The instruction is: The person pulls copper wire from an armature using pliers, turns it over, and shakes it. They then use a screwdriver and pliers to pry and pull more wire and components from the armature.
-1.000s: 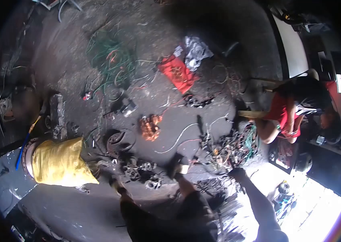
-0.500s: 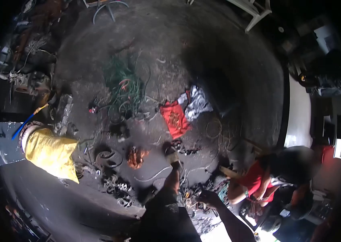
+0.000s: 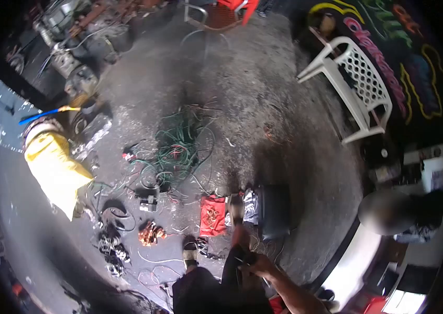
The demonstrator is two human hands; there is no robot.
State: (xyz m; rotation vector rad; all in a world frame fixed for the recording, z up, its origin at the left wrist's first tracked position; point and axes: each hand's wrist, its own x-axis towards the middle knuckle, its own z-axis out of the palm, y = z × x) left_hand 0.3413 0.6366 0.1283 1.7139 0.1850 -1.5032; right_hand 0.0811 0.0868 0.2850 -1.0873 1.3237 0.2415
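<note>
On the floor (image 3: 316, 172), a black case (image 3: 275, 212) sits just beside a grey cloth (image 3: 252, 206). By the person's right leg (image 3: 230, 275), the right hand (image 3: 257, 266) has fingers curled round a dark object (image 3: 245, 258); its visible end points left, full long axis unclear.

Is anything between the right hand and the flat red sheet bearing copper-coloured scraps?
Yes: in this view, the person's right lower leg lies across the straight line from the right hand to the flat red sheet with copper-coloured scraps. Depth is unclear.
</note>
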